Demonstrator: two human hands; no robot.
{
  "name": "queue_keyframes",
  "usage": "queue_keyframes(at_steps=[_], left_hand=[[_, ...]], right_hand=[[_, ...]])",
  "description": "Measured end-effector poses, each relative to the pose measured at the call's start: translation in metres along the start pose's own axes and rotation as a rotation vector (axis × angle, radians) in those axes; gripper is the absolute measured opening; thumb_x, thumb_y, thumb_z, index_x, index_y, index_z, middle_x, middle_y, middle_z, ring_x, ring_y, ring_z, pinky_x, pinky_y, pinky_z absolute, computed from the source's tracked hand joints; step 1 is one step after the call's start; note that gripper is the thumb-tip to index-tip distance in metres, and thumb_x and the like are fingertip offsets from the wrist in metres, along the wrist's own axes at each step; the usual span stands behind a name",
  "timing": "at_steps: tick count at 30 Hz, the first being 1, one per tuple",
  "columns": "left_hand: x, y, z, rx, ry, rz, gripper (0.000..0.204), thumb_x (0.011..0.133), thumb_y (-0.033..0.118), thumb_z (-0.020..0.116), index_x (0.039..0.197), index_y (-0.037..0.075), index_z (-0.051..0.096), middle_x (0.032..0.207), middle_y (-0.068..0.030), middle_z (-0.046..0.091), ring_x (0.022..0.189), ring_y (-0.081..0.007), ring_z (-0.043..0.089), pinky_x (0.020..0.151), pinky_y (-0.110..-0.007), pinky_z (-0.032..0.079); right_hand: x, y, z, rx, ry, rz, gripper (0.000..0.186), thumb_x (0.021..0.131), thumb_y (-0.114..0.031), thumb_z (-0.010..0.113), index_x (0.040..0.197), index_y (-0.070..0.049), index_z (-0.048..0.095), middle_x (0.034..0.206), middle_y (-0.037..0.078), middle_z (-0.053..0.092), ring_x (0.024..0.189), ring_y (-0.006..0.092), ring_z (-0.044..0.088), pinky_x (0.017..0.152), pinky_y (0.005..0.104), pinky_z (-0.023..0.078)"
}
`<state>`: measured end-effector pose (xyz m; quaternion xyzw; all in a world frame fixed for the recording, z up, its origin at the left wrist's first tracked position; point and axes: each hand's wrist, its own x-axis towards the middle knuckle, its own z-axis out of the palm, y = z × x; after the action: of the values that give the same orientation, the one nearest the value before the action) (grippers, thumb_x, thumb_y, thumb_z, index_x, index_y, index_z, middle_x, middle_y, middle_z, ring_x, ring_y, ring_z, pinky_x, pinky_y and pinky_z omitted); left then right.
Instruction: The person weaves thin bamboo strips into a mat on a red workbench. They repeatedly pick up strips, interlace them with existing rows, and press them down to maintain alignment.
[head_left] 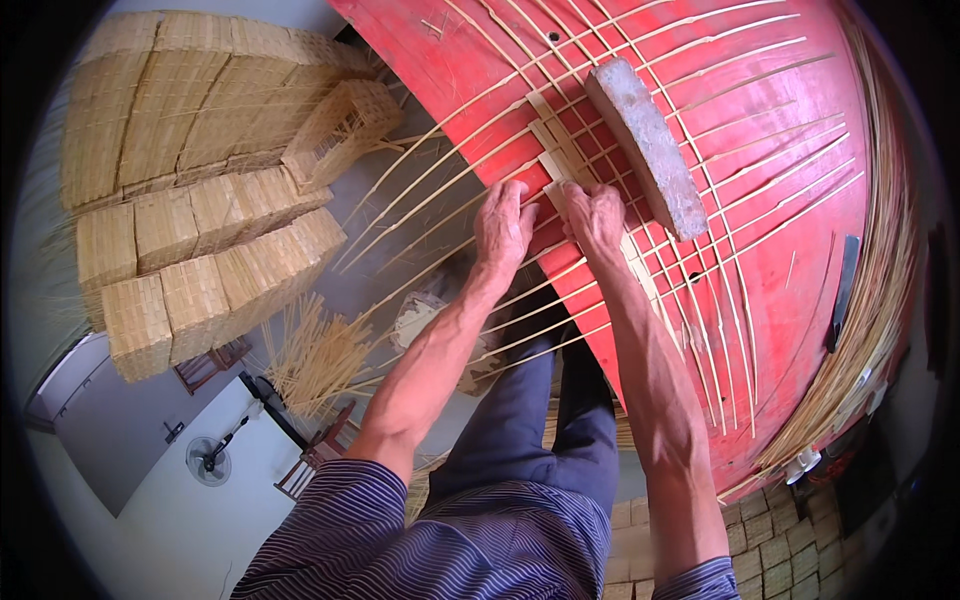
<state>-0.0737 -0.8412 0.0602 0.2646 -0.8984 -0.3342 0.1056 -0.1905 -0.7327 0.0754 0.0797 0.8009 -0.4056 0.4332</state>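
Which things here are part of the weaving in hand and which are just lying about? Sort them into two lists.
In use:
left hand
right hand
bamboo strips
red board
stone block, lying on the strips

Lying about:
stacked woven panels
bundle of loose splints
dark blade

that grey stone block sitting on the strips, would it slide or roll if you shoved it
The grey stone block looks dense, probably heavy for its size. Its flat, long shape suggests it would drag rather than roll. It lies across thin bamboo strips on the red board, so shoving it would likely shift them.
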Motion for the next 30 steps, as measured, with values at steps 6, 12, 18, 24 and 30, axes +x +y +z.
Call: queue_keyframes(at_steps=[6, 12, 18, 24, 30], left_hand=[[0.011, -0.017, 0.003, -0.056, -0.143, -0.031, 0.015, 0.082, 0.004, 0.070, 0.089, 0.007, 0.057, 0.085, -0.0135, 0.057, 0.082, -0.0366, 0.061, 0.070, -0.045, 0.050], [0.011, -0.025, 0.008, -0.069, -0.107, 0.015, 0.013, 0.081, 0.001, 0.068, 0.090, 0.004, 0.058, 0.086, -0.0143, 0.059, 0.078, -0.0368, 0.059, 0.070, -0.045, 0.049], [0.018, -0.024, 0.007, -0.065, -0.156, 0.044, 0.009, 0.082, 0.002, 0.066, 0.086, 0.003, 0.058, 0.083, -0.0154, 0.060, 0.079, -0.0369, 0.059, 0.070, -0.045, 0.049], [0.021, -0.028, -0.006, -0.010, -0.257, 0.052, 0.015, 0.080, 0.008, 0.071, 0.088, 0.003, 0.060, 0.083, -0.0159, 0.063, 0.082, -0.0369, 0.063, 0.074, -0.046, 0.051], [0.018, 0.011, -0.013, 0.105, -0.251, 0.161, 0.017, 0.085, 0.011, 0.069, 0.095, 0.001, 0.061, 0.077, -0.0138, 0.063, 0.074, -0.0304, 0.063, 0.070, -0.041, 0.052]], right_hand=[[0.013, 0.022, 0.015, 0.104, 0.023, -0.057, 0.038, 0.089, -0.032, 0.063, 0.084, 0.005, 0.066, 0.063, 0.009, 0.065, 0.052, 0.0178, 0.065, 0.050, 0.0312, 0.054], [0.009, 0.024, 0.012, 0.117, 0.005, -0.105, 0.041, 0.090, -0.035, 0.064, 0.085, 0.006, 0.067, 0.065, 0.010, 0.066, 0.053, 0.0177, 0.066, 0.051, 0.0315, 0.055], [0.013, 0.025, 0.010, 0.078, 0.013, -0.090, 0.043, 0.091, -0.035, 0.063, 0.089, 0.007, 0.069, 0.064, 0.010, 0.066, 0.054, 0.0179, 0.066, 0.050, 0.0311, 0.055], [-0.046, 0.038, -0.031, 0.017, 0.081, -0.354, 0.034, 0.084, -0.027, 0.057, 0.085, 0.006, 0.067, 0.071, 0.020, 0.067, 0.066, 0.0298, 0.066, 0.064, 0.0393, 0.050], [-0.183, 0.218, -0.116, -0.356, 0.360, -0.225, 0.013, 0.085, -0.008, 0.067, 0.088, 0.001, 0.058, 0.072, 0.021, 0.060, 0.068, 0.0385, 0.061, 0.064, 0.0467, 0.047]])
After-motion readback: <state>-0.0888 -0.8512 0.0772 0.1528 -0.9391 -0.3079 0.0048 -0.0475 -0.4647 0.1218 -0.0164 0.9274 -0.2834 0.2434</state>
